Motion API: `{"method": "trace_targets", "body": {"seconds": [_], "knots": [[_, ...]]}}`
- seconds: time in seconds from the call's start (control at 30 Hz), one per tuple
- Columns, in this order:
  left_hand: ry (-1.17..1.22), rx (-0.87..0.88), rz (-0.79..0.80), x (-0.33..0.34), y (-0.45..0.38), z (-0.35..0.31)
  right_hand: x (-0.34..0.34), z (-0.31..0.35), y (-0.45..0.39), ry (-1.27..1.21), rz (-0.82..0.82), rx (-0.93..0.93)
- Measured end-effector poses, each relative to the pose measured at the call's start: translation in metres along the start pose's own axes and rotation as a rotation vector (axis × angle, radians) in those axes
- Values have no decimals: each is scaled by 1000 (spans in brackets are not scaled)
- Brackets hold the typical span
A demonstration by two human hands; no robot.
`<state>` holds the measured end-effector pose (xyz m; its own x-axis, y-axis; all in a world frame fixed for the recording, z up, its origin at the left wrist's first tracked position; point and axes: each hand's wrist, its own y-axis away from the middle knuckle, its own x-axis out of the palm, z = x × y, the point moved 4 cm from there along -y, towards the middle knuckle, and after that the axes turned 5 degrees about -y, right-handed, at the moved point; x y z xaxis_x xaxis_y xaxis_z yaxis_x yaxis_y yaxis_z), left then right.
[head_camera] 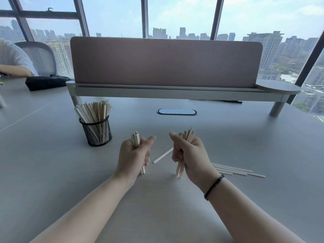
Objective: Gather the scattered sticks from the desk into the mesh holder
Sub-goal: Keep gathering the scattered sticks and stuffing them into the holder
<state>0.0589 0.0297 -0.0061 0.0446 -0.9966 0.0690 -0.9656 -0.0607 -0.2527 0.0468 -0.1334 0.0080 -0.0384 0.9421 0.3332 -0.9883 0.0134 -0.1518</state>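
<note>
Both fists stand upright over the grey desk (228, 137), each clenched around its own bundle of pale wooden sticks. The left hand (134, 154) grips a tight bundle (135, 140) whose tops show above the fist and whose bottom ends poke out below it; the middle of the bundle is hidden by the fingers. The right hand (188, 152) grasps a looser, slightly fanned bundle (189, 135) in the same way, so a count in either hand cannot be made. One loose stick (163, 155) lies slanted on the desk between the hands, its far end hidden behind the right hand. A small group of sticks (236, 171) lies flat to the right of the right wrist, their left ends covered by the wrist. The black mesh holder (97, 131) stands far left of the hands, already crowded with upright sticks. A dark band (214, 186) circles the right wrist. At the far left edge a seated person (12, 62) is cut off by the frame. No readable writing or brand shows anywhere.
</note>
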Motion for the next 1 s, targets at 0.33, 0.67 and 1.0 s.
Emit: {"method": "trace_targets", "body": {"seconds": [0.33, 0.67, 1.0], "knots": [[38, -67, 16, 1, 2, -4, 8, -4, 4, -4, -73, 166], [147, -99, -21, -67, -24, -17, 64, -14, -14, -23, 31, 263], [381, -162, -199, -94, -40, -6, 231, 21, -121, -182, 128, 39]]}}
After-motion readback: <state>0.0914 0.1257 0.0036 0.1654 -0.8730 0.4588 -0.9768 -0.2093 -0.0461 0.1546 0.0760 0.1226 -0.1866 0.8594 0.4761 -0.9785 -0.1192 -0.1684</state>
